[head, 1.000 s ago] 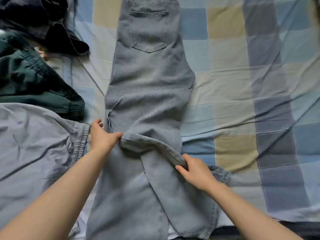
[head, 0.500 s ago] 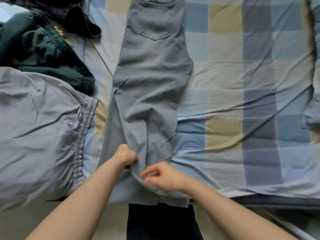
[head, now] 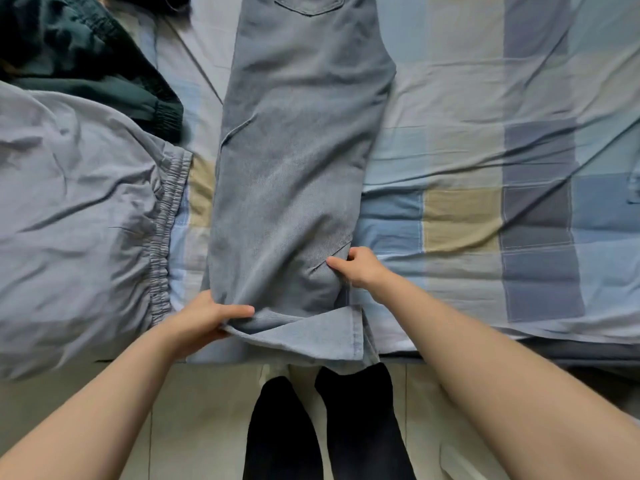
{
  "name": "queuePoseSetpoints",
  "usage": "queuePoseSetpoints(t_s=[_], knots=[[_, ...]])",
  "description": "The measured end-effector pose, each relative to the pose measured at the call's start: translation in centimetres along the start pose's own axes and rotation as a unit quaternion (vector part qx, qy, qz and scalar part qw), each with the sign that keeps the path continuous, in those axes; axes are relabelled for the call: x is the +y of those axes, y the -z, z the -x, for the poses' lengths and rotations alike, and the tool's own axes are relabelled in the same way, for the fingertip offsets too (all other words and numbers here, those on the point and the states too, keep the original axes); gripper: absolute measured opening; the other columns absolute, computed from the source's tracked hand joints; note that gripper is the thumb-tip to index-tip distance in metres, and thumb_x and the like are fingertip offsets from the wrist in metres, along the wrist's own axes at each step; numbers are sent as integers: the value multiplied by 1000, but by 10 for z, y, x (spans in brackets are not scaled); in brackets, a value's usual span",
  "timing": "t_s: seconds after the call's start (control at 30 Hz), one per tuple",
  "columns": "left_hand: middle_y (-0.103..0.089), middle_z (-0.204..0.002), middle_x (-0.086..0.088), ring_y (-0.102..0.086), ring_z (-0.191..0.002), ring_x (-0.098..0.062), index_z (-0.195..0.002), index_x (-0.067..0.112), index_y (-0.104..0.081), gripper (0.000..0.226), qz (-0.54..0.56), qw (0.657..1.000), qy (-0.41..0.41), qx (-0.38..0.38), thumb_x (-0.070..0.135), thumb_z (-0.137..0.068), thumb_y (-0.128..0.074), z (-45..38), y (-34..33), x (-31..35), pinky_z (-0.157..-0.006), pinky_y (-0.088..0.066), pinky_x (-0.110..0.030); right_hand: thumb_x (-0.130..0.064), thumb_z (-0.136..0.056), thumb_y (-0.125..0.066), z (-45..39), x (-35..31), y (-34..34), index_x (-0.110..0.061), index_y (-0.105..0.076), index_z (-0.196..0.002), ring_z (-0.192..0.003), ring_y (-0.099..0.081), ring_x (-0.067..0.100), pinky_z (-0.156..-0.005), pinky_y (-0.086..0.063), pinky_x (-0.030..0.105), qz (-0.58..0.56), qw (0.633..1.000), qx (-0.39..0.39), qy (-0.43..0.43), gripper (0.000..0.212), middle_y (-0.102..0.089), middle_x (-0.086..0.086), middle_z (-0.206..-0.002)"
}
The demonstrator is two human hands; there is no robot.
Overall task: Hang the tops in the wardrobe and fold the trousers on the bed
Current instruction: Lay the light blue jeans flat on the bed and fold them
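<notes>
Dark-clad legs (head: 325, 427) on pale floor at bed edge. Left hand (head: 204, 318) pinches the folded hem of the light grey denim jeans (head: 294, 168); right hand (head: 360, 268) grips the fold's right edge. Jeans lie lengthwise on the wrinkled checked sheet (head: 485, 133). Left: grey elastic-waist trousers (head: 76, 209); beyond them, a dark green garment (head: 79, 53).
</notes>
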State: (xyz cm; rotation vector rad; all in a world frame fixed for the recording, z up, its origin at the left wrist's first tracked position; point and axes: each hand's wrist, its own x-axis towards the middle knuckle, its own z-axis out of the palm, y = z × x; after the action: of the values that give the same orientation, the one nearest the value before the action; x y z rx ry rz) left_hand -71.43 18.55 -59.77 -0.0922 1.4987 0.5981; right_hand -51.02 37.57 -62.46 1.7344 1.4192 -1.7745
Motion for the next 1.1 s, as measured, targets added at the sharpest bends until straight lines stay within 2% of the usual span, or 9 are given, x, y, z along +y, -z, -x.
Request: queuePoseSetpoints(t_s=[0.17, 0.23, 0.3, 0.43, 0.53, 0.67, 0.87, 1.03, 1.1], knots=[[-74, -99, -16, -71, -91, -30, -113, 0, -61, 29, -38, 997, -11, 74, 0, -85, -68, -2, 11, -1, -80, -58, -40, -26, -96, -56, 35, 31, -23, -1, -58, -117, -101, -61, 23, -90, -50, 36, -102, 994, -31, 10, 33, -64, 10, -112], [-68, -105, -21, -65, -92, -37, -121, -1, -55, 35, -28, 999, -12, 36, -8, -87, -61, 2, 15, -6, -77, -58, -41, -24, -93, -60, 51, 41, -27, -9, -51, -127, -93, -63, 17, -78, -54, 32, -104, 992, -77, 2, 38, -64, 4, -115], [-63, -102, -22, -55, -83, -31, -124, 3, -51, 42, -38, 999, -11, -9, -11, -86, -61, 7, 19, -13, -63, -54, -34, -27, -88, -67, 64, 49, -30, -24, -50, -114, -71, -55, 9, -52, -45, 22, -22, 993, -112, -28, 30, -62, -2, -98], [-69, -97, -15, -66, -71, -18, -116, 7, -58, 53, -182, 983, -4, -20, 1, -64, -68, 18, 34, -26, -57, -53, -31, -29, -82, -74, 76, 59, -41, -22, -57, -88, -49, -49, 2, -40, -36, 16, 77, 977, -181, -77, 19, -57, -10, -65], [-70, -87, -12, -64, -78, -23, -97, -1, -68, 43, -358, 933, -21, 31, 10, -57, -59, 21, 56, -36, -70, -54, -34, -31, -86, -69, 82, 70, -54, -16, -64, -81, -54, -45, 7, -47, -36, 20, 159, 970, -177, -52, 17, -53, -3, -68], [-45, -54, 1, -41, -51, -12, -53, 14, -58, 11, -211, 977, 9, 29, 6, -50, -52, 26, 70, -52, -51, -37, -19, -30, -96, -55, 85, 88, -67, -23, -55, -77, -84, -66, 9, -67, -44, 25, 72, 973, -199, -88, 20, -68, -8, -82], [-60, -69, -7, -54, -63, -20, -79, 5, -68, 19, -251, 965, 37, 63, -7, -80, -53, 1, 84, -75, -63, -51, -29, -18, -96, -52, 72, 115, -69, -18, -49, -71, -69, -57, 17, -52, -40, 21, 169, 979, -87, -70, 25, -55, 1, -71], [-71, -90, -10, -64, -86, -27, -75, 15, -58, 13, -609, 783, -29, 122, 21, -86, -61, -2, 86, -69, -67, -45, -30, -16, -92, -54, 55, 127, -63, -9, -65, -102, -102, -61, 28, -85, -43, 30, 241, 964, 103, -43, 17, -68, 13, -106], [-69, -94, -7, -63, -90, -27, -87, 15, -61, 6, -547, 814, -86, 176, 20, -85, -61, -6, 85, -66, -75, -48, -32, -18, -91, -60, 48, 122, -66, -6, -62, -108, -90, -60, 25, -84, -46, 34, 76, 984, 149, -64, 21, -67, 13, -98]])
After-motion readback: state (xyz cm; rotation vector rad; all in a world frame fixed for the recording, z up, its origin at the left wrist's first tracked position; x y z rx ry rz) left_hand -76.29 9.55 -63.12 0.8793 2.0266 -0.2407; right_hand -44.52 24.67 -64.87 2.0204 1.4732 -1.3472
